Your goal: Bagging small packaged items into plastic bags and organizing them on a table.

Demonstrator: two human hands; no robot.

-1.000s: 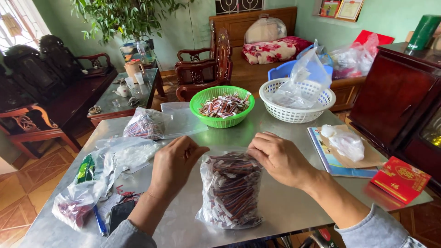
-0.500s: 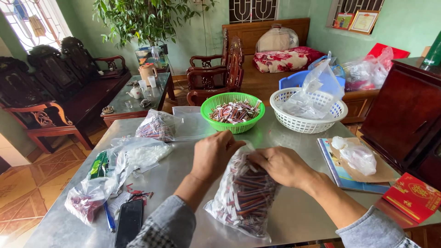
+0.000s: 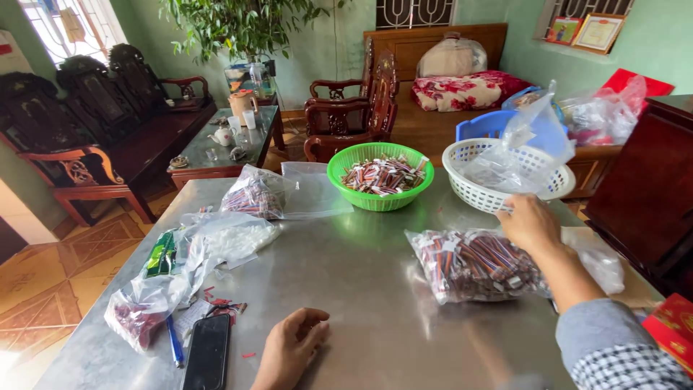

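A clear plastic bag full of small red-and-white wrapped pieces lies on its side on the right of the metal table. My right hand rests on the bag's far end, beside the white basket. My left hand lies loosely curled on the bare table near the front edge and holds nothing. A green basket with more of the wrapped pieces stands at the table's far middle.
Another filled bag and empty clear bags lie at the left, with a small bag of red bits, a blue pen and a black phone. Clear bags fill the white basket. Wooden chairs stand beyond the table.
The filled bag has moved from the table's front middle to the right and now lies flat. My right hand went with it; my left hand let go and dropped to the table.
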